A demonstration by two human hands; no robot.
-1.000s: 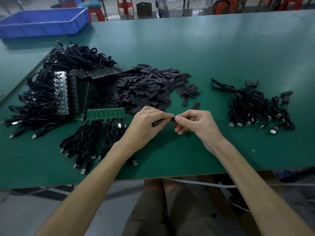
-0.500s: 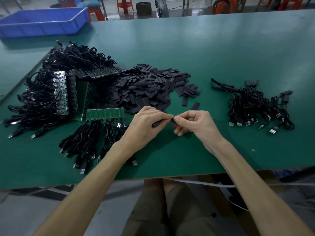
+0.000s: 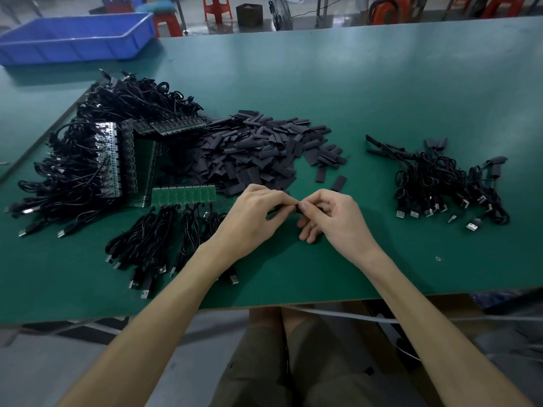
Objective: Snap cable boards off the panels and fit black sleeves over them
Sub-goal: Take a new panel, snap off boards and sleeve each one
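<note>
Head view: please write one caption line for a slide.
Left hand and right hand pinch a black sleeve together above the green table.

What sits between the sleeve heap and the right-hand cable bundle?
Head view: mostly bare green table, with two stray sleeves just off the sleeve heap; the cable bundle lies apart.

You use two hands: your left hand (image 3: 252, 221) pinches one cable (image 3: 271, 212), your right hand (image 3: 335, 221) pinches one sleeve (image 3: 297, 207). One green panel (image 3: 183, 195) lies flat by itself. The stacked panels (image 3: 117, 160) and the sleeve heap (image 3: 252, 154) are each one pile, with pieces too many to count. Two loose sleeves (image 3: 321, 174) lie apart from the heap. At your right is one cable pile (image 3: 440, 183), far behind one blue tray (image 3: 76, 39).
</note>
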